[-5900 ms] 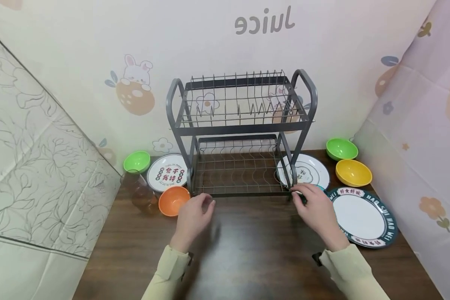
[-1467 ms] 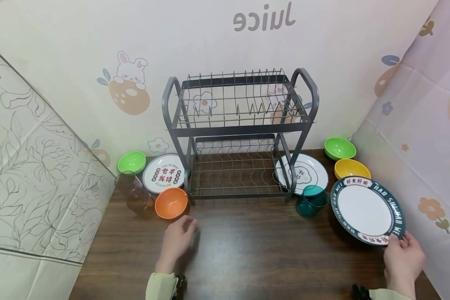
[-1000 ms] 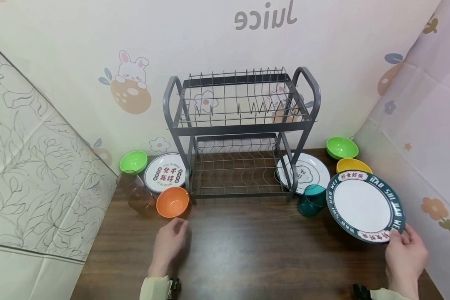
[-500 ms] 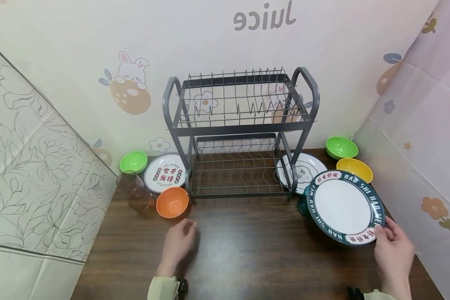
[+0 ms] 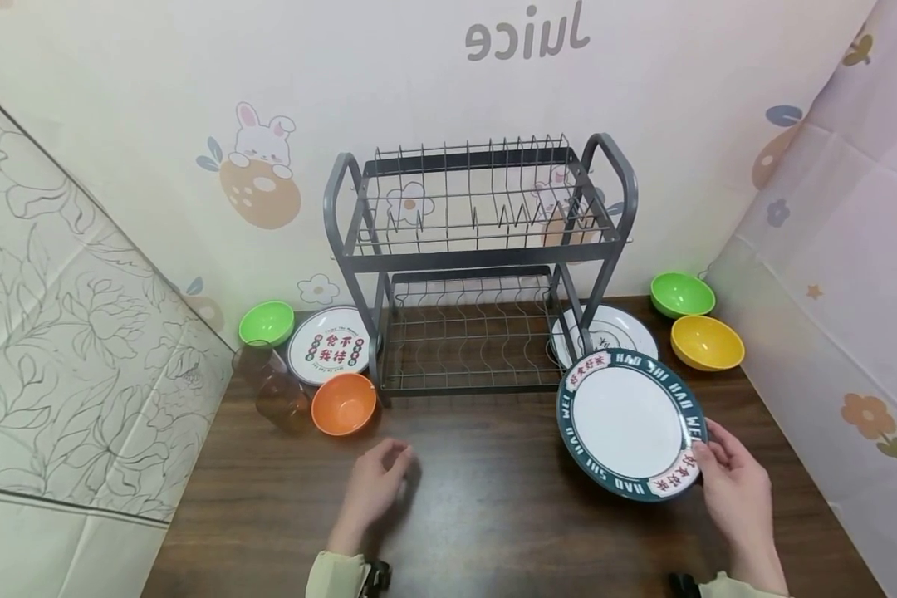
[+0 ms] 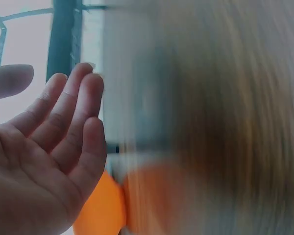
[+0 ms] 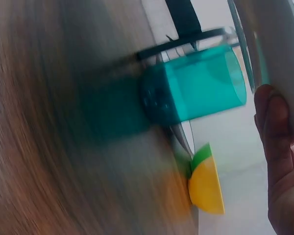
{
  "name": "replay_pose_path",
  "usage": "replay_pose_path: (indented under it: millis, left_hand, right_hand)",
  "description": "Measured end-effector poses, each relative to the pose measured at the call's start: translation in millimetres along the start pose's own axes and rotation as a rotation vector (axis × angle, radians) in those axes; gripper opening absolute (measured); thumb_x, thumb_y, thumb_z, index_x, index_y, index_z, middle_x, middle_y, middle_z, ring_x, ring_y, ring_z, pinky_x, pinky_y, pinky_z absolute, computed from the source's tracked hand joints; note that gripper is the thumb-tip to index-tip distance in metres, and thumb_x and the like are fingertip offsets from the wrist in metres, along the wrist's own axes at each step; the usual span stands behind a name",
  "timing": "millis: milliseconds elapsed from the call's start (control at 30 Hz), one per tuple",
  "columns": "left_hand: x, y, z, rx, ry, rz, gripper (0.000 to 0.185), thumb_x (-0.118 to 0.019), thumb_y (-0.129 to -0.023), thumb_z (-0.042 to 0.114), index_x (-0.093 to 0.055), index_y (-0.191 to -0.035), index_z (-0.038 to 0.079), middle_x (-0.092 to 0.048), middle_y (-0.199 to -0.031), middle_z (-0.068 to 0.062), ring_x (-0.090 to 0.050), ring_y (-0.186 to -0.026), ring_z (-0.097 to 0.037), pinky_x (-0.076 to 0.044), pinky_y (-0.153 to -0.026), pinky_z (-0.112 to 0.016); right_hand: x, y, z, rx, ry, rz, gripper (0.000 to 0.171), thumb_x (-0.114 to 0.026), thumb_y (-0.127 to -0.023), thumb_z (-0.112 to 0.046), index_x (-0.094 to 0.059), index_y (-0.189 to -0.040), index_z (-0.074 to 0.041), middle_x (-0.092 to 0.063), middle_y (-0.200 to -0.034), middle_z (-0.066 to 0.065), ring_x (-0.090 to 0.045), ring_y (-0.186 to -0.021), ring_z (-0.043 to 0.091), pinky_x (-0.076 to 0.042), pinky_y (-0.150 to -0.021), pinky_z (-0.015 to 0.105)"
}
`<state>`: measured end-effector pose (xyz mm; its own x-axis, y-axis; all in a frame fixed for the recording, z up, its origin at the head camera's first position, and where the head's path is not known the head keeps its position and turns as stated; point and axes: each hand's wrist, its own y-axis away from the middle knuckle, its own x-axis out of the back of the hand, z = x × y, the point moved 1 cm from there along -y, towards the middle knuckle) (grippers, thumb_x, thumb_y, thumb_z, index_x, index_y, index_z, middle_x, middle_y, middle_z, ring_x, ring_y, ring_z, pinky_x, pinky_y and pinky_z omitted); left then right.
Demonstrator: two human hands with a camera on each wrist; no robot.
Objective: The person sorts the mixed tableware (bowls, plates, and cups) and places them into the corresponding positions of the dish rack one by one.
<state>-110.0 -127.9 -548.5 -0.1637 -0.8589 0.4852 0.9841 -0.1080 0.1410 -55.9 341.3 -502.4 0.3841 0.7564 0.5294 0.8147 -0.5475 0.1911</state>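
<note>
On the dark wooden counter, the right hand grips the rim of the round white dark-green-bordered plate, tilted before the grey wire dish rack, while the left hand rests open, empty.

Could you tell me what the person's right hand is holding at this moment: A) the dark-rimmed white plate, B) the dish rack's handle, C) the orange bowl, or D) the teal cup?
A: the right hand pinches the near rim of the dark-rimmed white plate, tilted above the table in front of the dish rack.
</note>
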Motion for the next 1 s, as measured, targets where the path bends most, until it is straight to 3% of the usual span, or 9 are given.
replay_pose_path:
  millis: [133, 267, 400, 633, 800, 900, 1000]
  left_hand:
    - [-4.1, 0.5, 6.4, 0.005, 0.285, -0.109, 0.038, -0.056, -0.102, 0.031, -0.061, -0.122, -0.001, -0.072, -0.104, -0.01, -0.069, -0.091, -0.027, -0.054, -0.084, -0.044]
    - [-7.6, 0.0, 14.7, 0.025, 0.421, -0.138, 0.041, -0.054, -0.103, 0.03, -0.057, -0.128, -0.003, -0.07, -0.111, -0.015, -0.068, -0.096, -0.035, -0.05, -0.091, -0.05]
    - [-11.8, -0.7, 19.3, 0.021, 0.44, -0.149, 0.04, -0.053, -0.104, 0.027, -0.054, -0.133, -0.001, -0.067, -0.118, -0.019, -0.067, -0.099, -0.038, -0.049, -0.09, -0.053]
    - [-24.5, -0.7, 27.7, -0.02, 0.458, -0.237, 0.054, -0.051, -0.104, 0.034, -0.039, -0.146, 0.002, -0.062, -0.13, -0.018, -0.065, -0.105, -0.036, -0.049, -0.092, -0.055]
    - [-31.9, 1.4, 37.1, 0.03, 0.505, -0.27, 0.064, -0.053, -0.103, 0.038, -0.027, -0.156, 0.012, -0.058, -0.135, -0.017, -0.064, -0.106, -0.033, -0.049, -0.092, -0.054]
    - [-34.3, 3.7, 40.6, 0.071, 0.484, -0.285, 0.07, -0.057, -0.1, 0.042, -0.025, -0.157, 0.017, -0.053, -0.141, -0.019, -0.065, -0.102, -0.028, -0.049, -0.092, -0.052]
    - [-37.4, 4.6, 40.7, 0.081, 0.452, -0.286, 0.072, -0.06, -0.098, 0.043, -0.027, -0.157, 0.018, -0.045, -0.148, -0.019, -0.059, -0.115, -0.03, -0.042, -0.101, -0.054]
  right_hand:
    - [-10.5, 6.6, -5.2, 0.077, 0.035, -0.073, 0.056, -0.046, -0.105, -0.032, -0.035, -0.153, -0.005, -0.057, -0.13, 0.027, -0.058, -0.082, -0.006, -0.05, -0.067, 0.012]
    - [-22.5, 13.0, -11.1, 0.143, 0.044, -0.133, 0.057, -0.046, -0.105, -0.034, -0.037, -0.152, -0.004, -0.059, -0.128, 0.028, -0.059, -0.084, -0.007, -0.05, -0.069, 0.012]
    - [-35.9, 20.0, -18.0, 0.19, 0.039, -0.185, 0.056, -0.047, -0.105, -0.036, -0.039, -0.152, -0.007, -0.059, -0.131, 0.027, -0.061, -0.09, -0.006, -0.05, -0.073, 0.012]
    - [-62.8, 29.8, -28.3, 0.278, 0.007, -0.301, 0.054, -0.049, -0.105, -0.035, -0.04, -0.152, -0.011, -0.058, -0.134, 0.024, -0.064, -0.105, 0.017, -0.049, -0.08, 0.013]
    - [-81.4, 35.1, -34.3, 0.296, -0.031, -0.353, 0.05, -0.051, -0.105, -0.028, -0.042, -0.151, -0.009, -0.061, -0.129, 0.022, -0.065, -0.103, 0.021, -0.051, -0.082, 0.017]
    - [-90.2, 38.8, -36.6, 0.291, -0.036, -0.37, 0.049, -0.052, -0.105, -0.026, -0.043, -0.15, -0.01, -0.062, -0.127, 0.02, -0.065, -0.103, 0.023, -0.052, -0.082, 0.018]
    - [-98.3, 41.9, -38.3, 0.285, -0.032, -0.385, 0.047, -0.053, -0.105, -0.024, -0.044, -0.149, -0.012, -0.062, -0.123, 0.018, -0.065, -0.098, 0.024, -0.054, -0.08, 0.021]
